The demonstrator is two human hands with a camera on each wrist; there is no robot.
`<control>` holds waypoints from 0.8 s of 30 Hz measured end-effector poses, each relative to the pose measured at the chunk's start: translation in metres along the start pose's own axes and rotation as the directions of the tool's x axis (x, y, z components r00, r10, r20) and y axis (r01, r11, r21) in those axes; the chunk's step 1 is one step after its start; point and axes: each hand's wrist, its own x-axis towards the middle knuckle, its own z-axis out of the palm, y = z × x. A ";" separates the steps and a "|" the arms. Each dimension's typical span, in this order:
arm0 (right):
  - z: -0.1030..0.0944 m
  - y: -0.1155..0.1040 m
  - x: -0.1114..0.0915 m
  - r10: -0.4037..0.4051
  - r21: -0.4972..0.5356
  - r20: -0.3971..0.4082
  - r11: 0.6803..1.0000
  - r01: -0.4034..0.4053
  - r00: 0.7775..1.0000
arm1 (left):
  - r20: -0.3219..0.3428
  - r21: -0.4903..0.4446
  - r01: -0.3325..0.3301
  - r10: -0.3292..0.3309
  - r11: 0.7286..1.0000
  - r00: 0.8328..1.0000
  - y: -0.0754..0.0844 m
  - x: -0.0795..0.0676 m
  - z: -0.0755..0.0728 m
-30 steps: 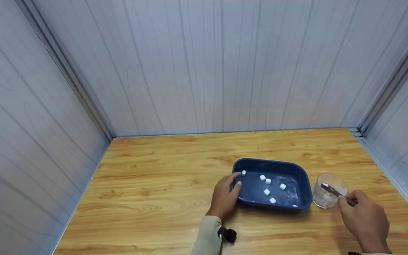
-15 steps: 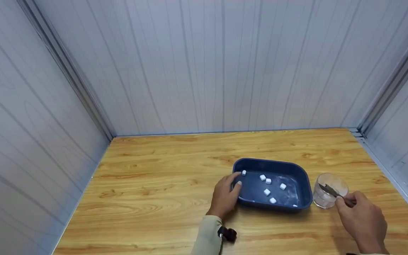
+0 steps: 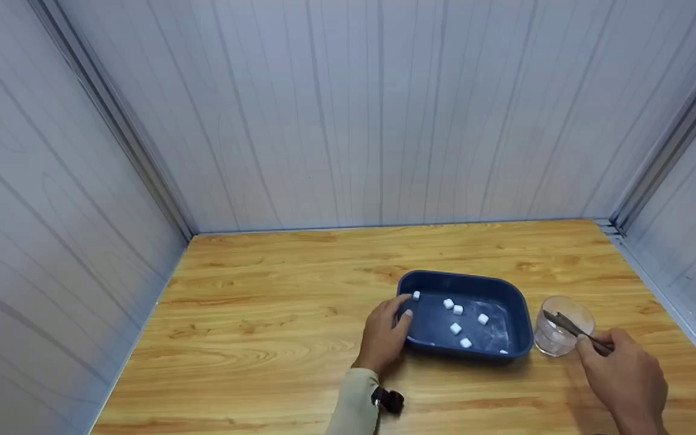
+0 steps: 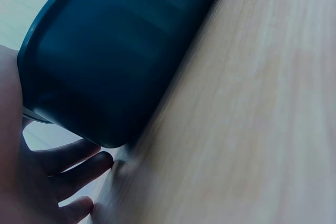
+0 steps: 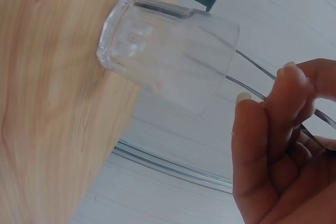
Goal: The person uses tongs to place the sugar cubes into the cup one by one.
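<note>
My left hand (image 3: pixel 383 335) grips the left end of a dark blue tray (image 3: pixel 526 314), thumb and index fingertip over its rim. In the left wrist view, the other fingers (image 4: pixel 81 174) lie outside the tray's end wall. Several small white cubes (image 3: pixel 455 328) are scattered inside the tray. My right hand (image 3: pixel 626 374) pinches metal tweezers (image 3: pixel 571 327), their tips parted over the mouth of a clear drinking glass (image 3: pixel 547 345). The right wrist view shows both tweezer arms reaching into the glass, with whitish lumps (image 5: pixel 137 32) near its bottom.
The glass stands close beside the tray's right end on a wood-grain table (image 3: pixel 251 326). Pale panel walls (image 3: pixel 348 115) rise at the back and on both sides. A dark device (image 3: pixel 389 400) is strapped to the left wrist.
One second ago a white cube sat between the tweezer tips; then the tips parted and the cube left them. The right hand has shifted only slightly. The left hand and tray stay put.
</note>
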 end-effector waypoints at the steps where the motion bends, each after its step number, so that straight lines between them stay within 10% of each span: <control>1: -0.001 0.000 -0.001 0.002 0.004 -0.007 1.000 -0.002 1.000 | -0.002 0.001 -0.001 0.001 1.000 1.000 0.000 0.000 0.000; 24: -0.005 -0.008 -0.012 0.059 0.050 -0.079 0.997 -0.055 0.995 | -0.017 -0.012 -0.004 0.004 1.000 1.000 0.000 0.000 0.002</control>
